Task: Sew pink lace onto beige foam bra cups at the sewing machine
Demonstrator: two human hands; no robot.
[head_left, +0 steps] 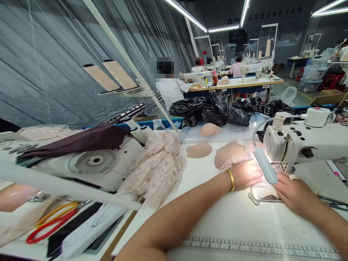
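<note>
My left hand (248,174), with a gold bangle at the wrist, lies flat with its fingers stretched over beige fabric beside the needle area of a white sewing machine (323,139). My right hand (297,192) is on the other side, its thumb and fingers pinched at the fabric edge near the presser foot. A grey lamp head (265,166) lights the spot and hides part of the fabric and fingertips. Left of the machine, a beige bra cup with lace (230,154) runs under my left hand. Another flat beige cup piece (199,150) lies nearby.
A printed ruler (255,248) runs along the table's front. Lace fabric (160,159) is heaped at the left, by a second machine (92,161). Red-handled scissors (51,224) lie lower left. Black plastic bags (212,110) sit behind; a co-worker in white (171,90) sits beyond.
</note>
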